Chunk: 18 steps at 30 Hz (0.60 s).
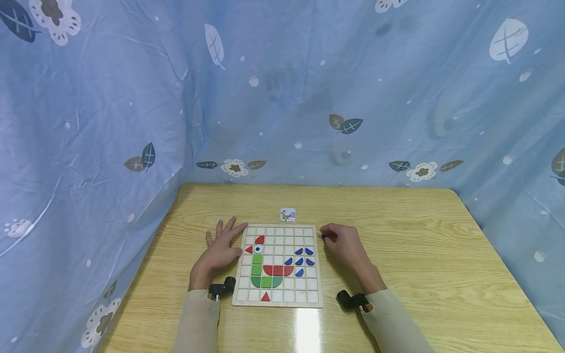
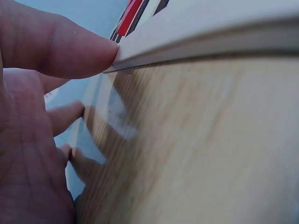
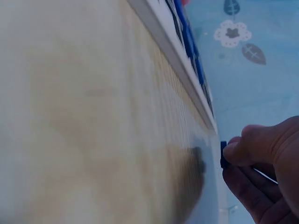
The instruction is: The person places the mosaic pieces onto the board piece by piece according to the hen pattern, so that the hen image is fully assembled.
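A square wooden grid board [image 1: 289, 296] lies on the table, bearing coloured tiles in the outline of a bird. My left hand [image 1: 219, 252] is at its left side with fingers spread, and in the left wrist view the thumb [image 2: 88, 49] rests against the board's edge. Just off the board's upper right edge, my right hand [image 1: 347, 245] pinches a small dark blue piece [image 3: 223, 154] between thumb and fingers, partly hidden by them. Several blue leaf-shaped tiles [image 1: 299, 261] sit in the right columns. Red half-round tiles [image 1: 278, 270] and green tiles [image 1: 266, 282] form the body.
A small picture card [image 1: 288, 214] with a similar pattern lies just beyond the board. The wooden table [image 1: 410, 255] reaches out to both sides. Blue patterned cloth [image 1: 282, 98] hangs behind it and along its sides.
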Tool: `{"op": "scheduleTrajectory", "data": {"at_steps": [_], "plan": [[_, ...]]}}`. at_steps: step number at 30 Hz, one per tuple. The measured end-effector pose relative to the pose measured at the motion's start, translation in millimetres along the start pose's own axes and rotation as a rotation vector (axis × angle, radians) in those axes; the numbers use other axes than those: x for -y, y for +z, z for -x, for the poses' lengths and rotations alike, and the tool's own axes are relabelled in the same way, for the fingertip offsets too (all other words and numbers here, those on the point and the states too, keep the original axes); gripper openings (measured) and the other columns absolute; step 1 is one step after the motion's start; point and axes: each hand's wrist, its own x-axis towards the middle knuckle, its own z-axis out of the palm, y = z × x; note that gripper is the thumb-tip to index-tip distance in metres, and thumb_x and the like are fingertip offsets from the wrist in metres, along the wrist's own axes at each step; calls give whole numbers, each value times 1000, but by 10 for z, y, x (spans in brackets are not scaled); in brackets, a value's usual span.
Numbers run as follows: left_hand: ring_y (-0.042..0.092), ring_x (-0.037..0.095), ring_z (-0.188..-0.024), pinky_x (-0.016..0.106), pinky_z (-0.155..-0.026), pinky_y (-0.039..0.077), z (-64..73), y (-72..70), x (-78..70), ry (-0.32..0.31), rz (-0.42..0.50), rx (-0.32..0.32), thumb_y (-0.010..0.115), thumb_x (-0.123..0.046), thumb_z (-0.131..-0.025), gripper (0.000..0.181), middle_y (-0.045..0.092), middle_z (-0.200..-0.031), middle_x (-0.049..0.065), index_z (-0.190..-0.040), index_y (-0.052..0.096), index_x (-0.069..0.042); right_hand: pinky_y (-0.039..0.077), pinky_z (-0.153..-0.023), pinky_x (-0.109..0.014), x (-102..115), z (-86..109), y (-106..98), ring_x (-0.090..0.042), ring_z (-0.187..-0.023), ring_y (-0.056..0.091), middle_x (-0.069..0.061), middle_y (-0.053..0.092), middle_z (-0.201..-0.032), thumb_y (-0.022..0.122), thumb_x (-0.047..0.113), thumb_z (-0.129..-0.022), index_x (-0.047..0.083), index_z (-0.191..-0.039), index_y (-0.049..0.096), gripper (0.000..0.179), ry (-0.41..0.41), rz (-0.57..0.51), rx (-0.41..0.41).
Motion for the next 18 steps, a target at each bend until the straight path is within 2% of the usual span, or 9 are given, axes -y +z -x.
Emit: {"op": "scheduleTrajectory", "data": {"at_steps": [5,9,13,18], "plan": [[-19,48,-168,76,-122,-27,-5,7,12,2,-6,8,63,-7,-89,84,6,-185,19,-170,43,-17,66,-83,-37,119,299,-69,-17,-94,79,-4,84,-103,79,-4,-91,5,-109,84,21,43,-93,9],[-20,48,-168,76,-121,-27,-6,3,28,1,-6,11,63,-7,-90,84,5,-185,19,-170,42,-17,66,-83,-33,248,521,-75,-16,-94,79,-2,84,-103,81,-7,-89,7,-107,85,23,41,-149,18],[-20,49,-168,77,-121,-27,-6,4,30,2,-6,13,64,-6,-89,84,6,-185,20,-170,43,-17,66,-82,-29,348,672,-32,-12,-92,78,0,84,-101,81,-10,-87,8,-104,85,25,9,-173,34],[-18,50,-168,77,-122,-25,-3,1,16,0,-16,10,64,-7,-89,83,6,-185,20,-169,44,-17,66,-82,-29,448,760,43,-9,-91,78,-2,85,-102,81,-11,-87,6,-103,85,24,-47,-184,52]]}}
